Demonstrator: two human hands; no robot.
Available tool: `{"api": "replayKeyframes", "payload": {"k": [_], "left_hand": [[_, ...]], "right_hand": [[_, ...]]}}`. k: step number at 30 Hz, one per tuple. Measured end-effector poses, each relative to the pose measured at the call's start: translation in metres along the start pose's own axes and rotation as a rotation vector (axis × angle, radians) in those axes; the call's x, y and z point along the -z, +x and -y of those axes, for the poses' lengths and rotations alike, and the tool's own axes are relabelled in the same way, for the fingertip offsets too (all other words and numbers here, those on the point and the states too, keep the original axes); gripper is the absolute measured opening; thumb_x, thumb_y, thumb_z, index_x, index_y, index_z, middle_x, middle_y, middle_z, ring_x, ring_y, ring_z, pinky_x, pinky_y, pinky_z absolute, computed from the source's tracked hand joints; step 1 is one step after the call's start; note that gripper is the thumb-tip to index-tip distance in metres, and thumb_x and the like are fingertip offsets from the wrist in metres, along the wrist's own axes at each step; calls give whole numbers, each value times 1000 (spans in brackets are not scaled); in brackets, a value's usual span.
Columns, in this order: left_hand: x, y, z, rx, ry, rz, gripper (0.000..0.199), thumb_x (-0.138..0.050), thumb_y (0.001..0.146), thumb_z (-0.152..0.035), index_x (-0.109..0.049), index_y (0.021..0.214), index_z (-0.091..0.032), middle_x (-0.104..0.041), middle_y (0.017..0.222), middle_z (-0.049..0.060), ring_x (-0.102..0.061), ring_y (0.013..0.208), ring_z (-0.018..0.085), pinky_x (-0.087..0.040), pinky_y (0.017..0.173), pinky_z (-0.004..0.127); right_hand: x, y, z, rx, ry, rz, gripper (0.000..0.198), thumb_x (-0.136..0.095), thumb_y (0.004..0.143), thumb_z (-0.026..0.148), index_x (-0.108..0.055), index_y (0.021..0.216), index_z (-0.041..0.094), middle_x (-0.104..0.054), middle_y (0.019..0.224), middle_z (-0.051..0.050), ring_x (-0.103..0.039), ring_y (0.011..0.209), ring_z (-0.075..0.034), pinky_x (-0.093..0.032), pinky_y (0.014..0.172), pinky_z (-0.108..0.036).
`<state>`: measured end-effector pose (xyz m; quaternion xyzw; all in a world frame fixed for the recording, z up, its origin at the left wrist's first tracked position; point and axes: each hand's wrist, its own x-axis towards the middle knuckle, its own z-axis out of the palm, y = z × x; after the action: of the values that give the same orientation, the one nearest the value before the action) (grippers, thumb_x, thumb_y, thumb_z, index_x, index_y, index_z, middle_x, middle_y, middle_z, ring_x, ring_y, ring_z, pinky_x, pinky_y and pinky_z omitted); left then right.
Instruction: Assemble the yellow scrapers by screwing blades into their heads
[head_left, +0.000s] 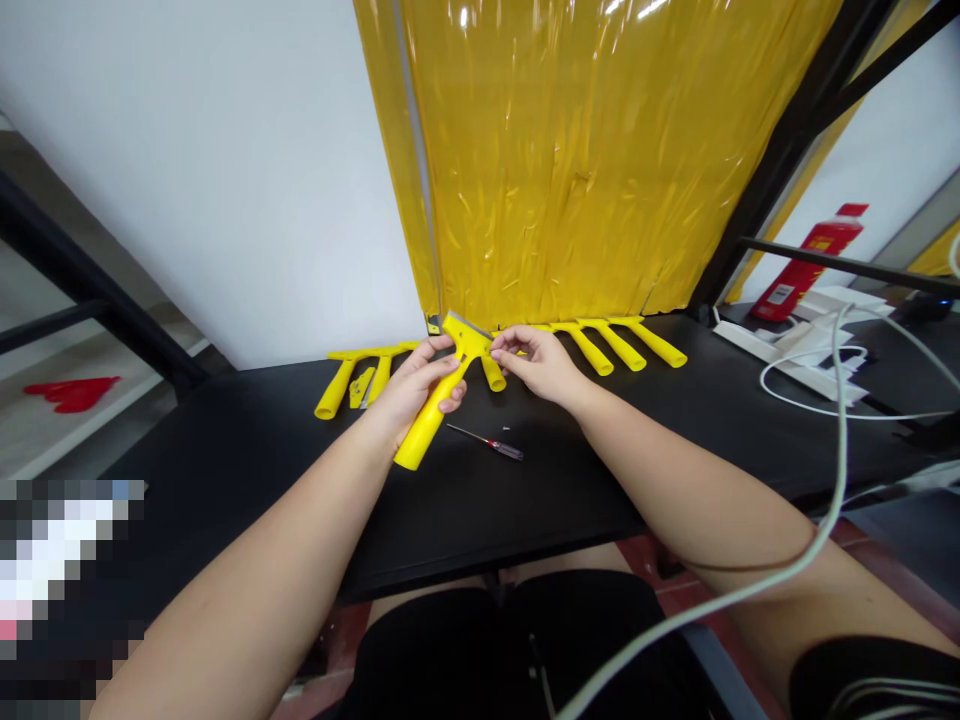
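Observation:
My left hand [421, 385] is wrapped round a yellow scraper [428, 418], its hollow handle pointing down toward me and its wide head tilted up. A thin grey strip runs along the head's edge. With thumb and fingers pinched, my right hand [534, 362] is at the right end of that head; whether it grips the head or some small part I cannot make out. Below the hands a screwdriver [504, 449] lies on the black table [450, 520]. Close to it is a tiny metal screw [506, 428].
More yellow scrapers [626, 345] line the table's back edge, with others [335, 390] at the left beside a small yellow piece [361, 386]. Behind hangs a yellow plastic curtain [570, 170]. On the right are a red bottle [808, 262], a white power strip [784, 362] and a loose white cable [838, 450].

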<state>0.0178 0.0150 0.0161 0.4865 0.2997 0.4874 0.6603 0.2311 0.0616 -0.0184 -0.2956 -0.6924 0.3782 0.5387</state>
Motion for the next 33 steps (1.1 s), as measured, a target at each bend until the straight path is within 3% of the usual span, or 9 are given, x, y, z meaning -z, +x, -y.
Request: {"api": "replayKeyframes", "payload": {"k": [4, 8, 15, 23, 33], "left_hand": [[-2, -1, -1, 14, -12, 17, 44, -74, 79, -15, -47, 112, -24, -60, 80, -1, -58, 50, 11, -34, 40, 17], [-3, -2, 1, 4, 9, 31, 43, -74, 79, -16, -46, 111, -25, -60, 79, -2, -58, 50, 11, -34, 40, 17], [-3, -2, 8, -54, 59, 61, 43, -76, 80, -18, -46, 111, -25, -64, 87, -1, -62, 53, 11, -39, 42, 18], [-1, 0, 11, -49, 35, 74, 44, -78, 80, -17, -49, 112, -25, -62, 83, -2, -64, 55, 12, -42, 45, 20], [5, 2, 11, 26, 2, 156, 40, -70, 81, -14, -43, 107, -27, -62, 90, 0, -60, 51, 10, -35, 40, 16]], "right_hand": [[2, 1, 0, 78, -77, -20, 22, -79, 84, 42, -71, 92, 23, -66, 90, -4, -62, 78, -16, -56, 67, -31], [6, 2, -4, 69, -102, 12, 21, -78, 85, 42, -72, 92, 24, -64, 91, -4, -60, 78, -17, -54, 71, -34], [11, 1, -4, 111, -204, -12, 20, -79, 83, 42, -72, 88, 24, -64, 90, -4, -61, 85, -19, -53, 86, -40], [8, -2, 4, -49, -22, 31, 29, -84, 77, 45, -68, 87, 23, -66, 85, -1, -63, 77, -16, -57, 78, -34], [9, -5, 10, -274, 279, 148, 47, -94, 66, 39, -56, 89, 23, -68, 80, 4, -68, 70, -12, -60, 72, -29]]}}
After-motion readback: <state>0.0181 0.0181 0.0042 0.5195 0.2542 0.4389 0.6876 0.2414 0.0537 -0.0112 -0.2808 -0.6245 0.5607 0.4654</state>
